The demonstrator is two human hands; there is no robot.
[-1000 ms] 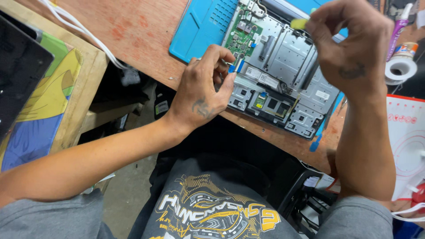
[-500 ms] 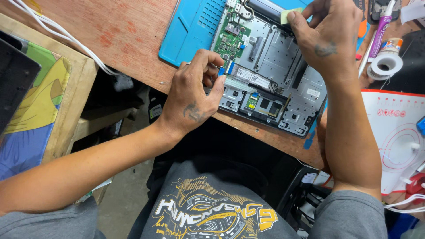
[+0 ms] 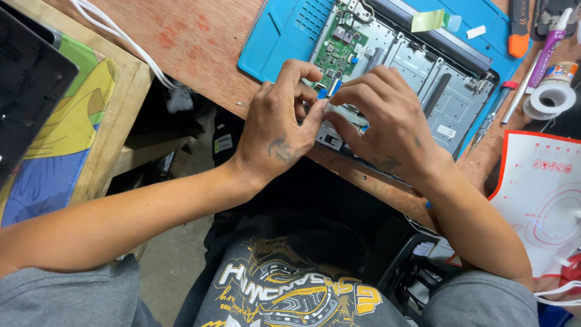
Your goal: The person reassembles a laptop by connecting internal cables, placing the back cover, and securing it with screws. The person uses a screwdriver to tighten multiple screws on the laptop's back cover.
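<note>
An opened laptop chassis [image 3: 417, 72] with a grey metal frame lies on a blue work mat [image 3: 278, 42] on a wooden bench. A green circuit board [image 3: 336, 51] sits at its left end. My left hand [image 3: 281, 130] pinches a small blue-tabbed ribbon cable [image 3: 328, 89] at the board's lower edge. My right hand [image 3: 387, 124] meets it from the right, fingertips touching the same cable end. The near edge of the chassis is hidden under both hands.
A yellow-green piece of tape [image 3: 428, 20] lies on the chassis top. An orange-handled tool [image 3: 519, 27], a purple tube [image 3: 548, 51], a tape roll [image 3: 551, 97] and a thin screwdriver [image 3: 505, 103] lie at right. A white and red mat [image 3: 544, 194] is beside them. A white cable [image 3: 121, 36] crosses the bench.
My right hand came down from the chassis's far right corner to join my left hand at the blue cable. The yellow-green tape it was at now lies uncovered.
</note>
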